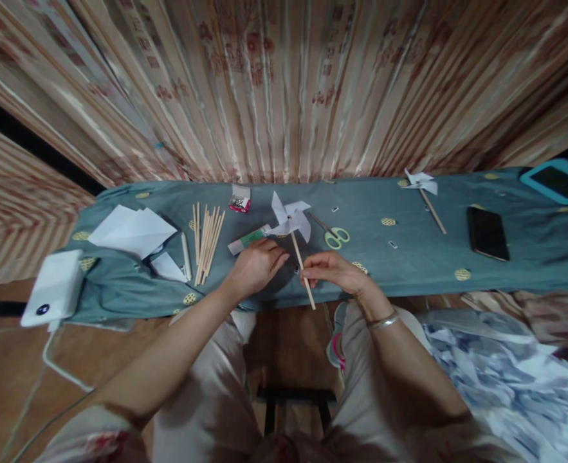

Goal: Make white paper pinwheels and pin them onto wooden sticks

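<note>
A white paper pinwheel (289,217) on a wooden stick stands out over the middle of the cloth. My right hand (334,271) pinches its stick between thumb and fingers, below the paper blades. Just left of the stick is my left hand (260,265), its fingers bent together; whether anything is inside them is hidden. Beyond my left hand lies a green and white box (249,240), partly covered by it. Scissors with green handles (336,238) lie right of the pinwheel. A small open box of pins (240,199) sits behind.
To the left are wooden sticks (209,244), a white pen (186,257), paper sheets (132,230) and a white device (53,287) with a cable. On the right lie another pinwheel (421,182), a black phone (488,233) and a blue-framed tablet (559,181). A curtain hangs behind.
</note>
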Tool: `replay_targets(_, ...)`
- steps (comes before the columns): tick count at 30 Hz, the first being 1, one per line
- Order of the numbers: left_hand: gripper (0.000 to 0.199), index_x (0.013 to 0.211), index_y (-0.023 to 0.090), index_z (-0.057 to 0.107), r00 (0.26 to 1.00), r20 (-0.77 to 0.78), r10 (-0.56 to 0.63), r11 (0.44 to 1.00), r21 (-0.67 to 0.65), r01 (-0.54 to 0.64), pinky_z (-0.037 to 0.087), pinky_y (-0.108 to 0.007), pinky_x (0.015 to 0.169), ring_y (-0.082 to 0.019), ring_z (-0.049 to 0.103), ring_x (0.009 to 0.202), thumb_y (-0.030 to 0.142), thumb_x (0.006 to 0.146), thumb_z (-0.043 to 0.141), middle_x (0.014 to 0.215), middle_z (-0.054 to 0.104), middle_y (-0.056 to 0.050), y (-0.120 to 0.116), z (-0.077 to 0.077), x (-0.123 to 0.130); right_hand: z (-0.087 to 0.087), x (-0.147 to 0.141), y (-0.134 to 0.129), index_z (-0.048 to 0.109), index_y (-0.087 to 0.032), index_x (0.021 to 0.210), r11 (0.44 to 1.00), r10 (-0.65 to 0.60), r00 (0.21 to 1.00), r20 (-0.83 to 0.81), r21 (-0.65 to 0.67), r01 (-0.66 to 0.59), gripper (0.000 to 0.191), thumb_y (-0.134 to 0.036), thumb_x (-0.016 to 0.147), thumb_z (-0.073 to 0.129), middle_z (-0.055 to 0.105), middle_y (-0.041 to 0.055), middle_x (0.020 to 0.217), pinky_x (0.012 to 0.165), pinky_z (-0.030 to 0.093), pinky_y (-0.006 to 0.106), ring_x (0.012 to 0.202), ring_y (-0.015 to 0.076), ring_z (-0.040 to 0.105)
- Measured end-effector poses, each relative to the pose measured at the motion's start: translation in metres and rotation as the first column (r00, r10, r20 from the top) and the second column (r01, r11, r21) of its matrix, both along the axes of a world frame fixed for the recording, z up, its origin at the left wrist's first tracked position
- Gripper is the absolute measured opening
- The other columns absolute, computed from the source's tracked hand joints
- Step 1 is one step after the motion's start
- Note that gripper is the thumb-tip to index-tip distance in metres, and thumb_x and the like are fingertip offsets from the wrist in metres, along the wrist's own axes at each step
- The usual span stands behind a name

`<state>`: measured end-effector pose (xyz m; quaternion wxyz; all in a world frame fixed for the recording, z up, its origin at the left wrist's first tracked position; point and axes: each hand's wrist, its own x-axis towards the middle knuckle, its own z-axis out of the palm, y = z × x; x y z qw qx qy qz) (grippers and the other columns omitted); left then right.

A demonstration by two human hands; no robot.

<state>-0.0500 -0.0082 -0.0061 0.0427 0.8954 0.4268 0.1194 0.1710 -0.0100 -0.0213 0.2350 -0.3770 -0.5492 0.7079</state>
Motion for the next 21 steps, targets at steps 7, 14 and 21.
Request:
replay_targets(7, 0.045, 0.084, 0.012, 0.068, 0.987, 0.150, -0.054, 0.995, -0.073, 0.065, 0.047, -0.033, 0.079, -0.021, 0.061, 0.080, 0.031, 0.102, 0.032, 0.080, 0.065, -0.009, 0.002, -0.009, 0.003, -0.010, -0.008, 0.002, 0.071, -0.014, 0.071, 0.999, 0.037, 0.998, 0.060, -0.012, -0.036, 0.036, -0.049, 0.069, 0.080, 0.068, -0.0005, 0.064, 0.057, 0.044, 0.020, 0.057, 0.0073, 0.056)
replay_targets(14, 0.047, 0.069, 0.013, 0.066, 0.730, 0.541, 0.417, 0.802, -0.597, -0.016, 0.040, -0.025, 0.057, -0.013, 0.052, 0.057, 0.048, 0.092, 0.044, 0.059, 0.058, -0.001, -0.003, -0.028, 0.009, -0.017, -0.021, -0.001, 0.070, -0.014, 0.072, 0.999, 0.047, 0.998, 0.052, -0.012, -0.047, 0.038, -0.051, 0.069, 0.079, 0.065, -0.0019, 0.062, 0.057, 0.042, 0.021, 0.056, 0.0073, 0.055)
replay_targets(21, 0.049, 0.066, 0.013, 0.066, 0.669, 0.549, 0.502, 0.695, -0.716, 0.067, 0.037, -0.022, 0.053, -0.011, 0.047, 0.053, 0.056, 0.083, 0.051, 0.056, 0.057, 0.001, -0.004, -0.035, 0.004, -0.014, -0.013, 0.007, 0.070, -0.015, 0.075, 1.000, 0.000, 0.998, 0.062, 0.006, -0.001, 0.044, -0.058, 0.067, 0.078, 0.072, 0.0025, 0.073, 0.059, 0.044, 0.023, 0.058, 0.0087, 0.057)
